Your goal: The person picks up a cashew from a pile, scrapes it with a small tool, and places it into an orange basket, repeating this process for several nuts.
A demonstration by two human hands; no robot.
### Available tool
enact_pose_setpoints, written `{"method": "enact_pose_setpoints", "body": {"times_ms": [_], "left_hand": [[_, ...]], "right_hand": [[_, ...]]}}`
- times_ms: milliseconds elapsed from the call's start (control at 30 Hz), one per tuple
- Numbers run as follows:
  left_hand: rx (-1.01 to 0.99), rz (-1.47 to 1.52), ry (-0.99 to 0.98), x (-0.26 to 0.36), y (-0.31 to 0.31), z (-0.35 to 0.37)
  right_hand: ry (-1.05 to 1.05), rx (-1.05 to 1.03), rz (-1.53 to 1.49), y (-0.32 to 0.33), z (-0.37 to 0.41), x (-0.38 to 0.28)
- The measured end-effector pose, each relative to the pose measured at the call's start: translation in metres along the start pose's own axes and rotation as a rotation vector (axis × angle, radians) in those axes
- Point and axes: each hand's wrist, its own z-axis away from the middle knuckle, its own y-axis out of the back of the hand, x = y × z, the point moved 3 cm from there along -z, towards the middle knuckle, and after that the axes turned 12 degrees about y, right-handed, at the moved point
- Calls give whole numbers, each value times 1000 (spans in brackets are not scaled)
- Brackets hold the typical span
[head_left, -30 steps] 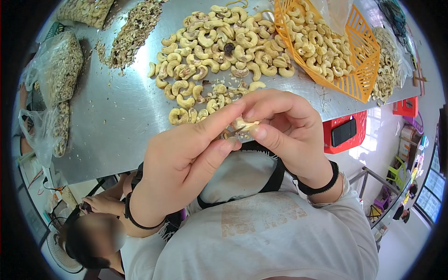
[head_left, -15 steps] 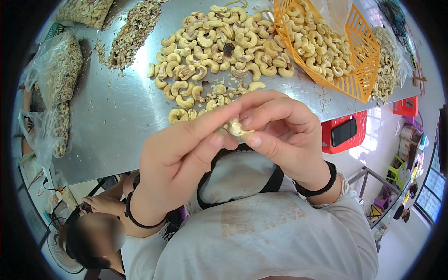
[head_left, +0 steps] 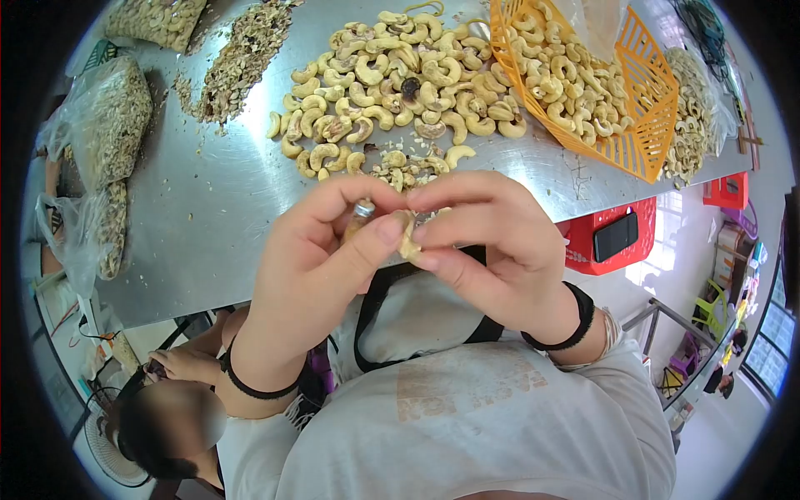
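A pale cashew nut (head_left: 409, 242) is pinched in the fingertips of my right hand (head_left: 492, 246), just past the table's near edge. My left hand (head_left: 325, 242) is closed around a small tool (head_left: 362, 210) with a brownish handle and a shiny metal collar. Its working end is hidden by my fingers. The left thumb presses against the nut, so both hands meet at it. Beyond my fingers lies a loose pile of cashew nuts (head_left: 392, 71), some with brown skin and one dark. Small broken pieces (head_left: 404, 167) lie nearer to me.
An orange plastic basket (head_left: 646, 104) of cashews stands at the right on the metal table (head_left: 192, 217). Bags of bits (head_left: 117, 125) line the left, near a heap of skin flakes (head_left: 242, 67). A phone (head_left: 615, 237) rests on a red stool (head_left: 583, 250). Another person (head_left: 179, 362) sits at lower left.
My left hand has turned, bringing the tool's metal collar into view. The nut has shifted slightly left and down, now tilted upright between my fingertips.
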Motion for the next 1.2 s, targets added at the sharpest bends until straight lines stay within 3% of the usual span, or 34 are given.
{"method": "enact_pose_setpoints", "body": {"times_ms": [200,533,600,633,700,900,1200], "left_hand": [[69,80,-83,2,-3,1],[43,-3,-112,-1,0,-1],[-101,73,-156,-4,1,-2],[-101,73,-156,-3,-1,-1],[-124,-38,-227,0,-6,1],[-110,-274,-341,6,-15,6],[-53,-366,-372,10,-16,7]], "right_hand": [[-113,83,-110,-5,5,4],[-67,44,-45,-5,5,6],[-224,165,-317,-7,10,12],[-224,165,-316,-6,9,11],[-436,208,-616,-7,10,13],[-597,247,-887,-6,13,16],[-664,228,-870,-4,12,14]]}}
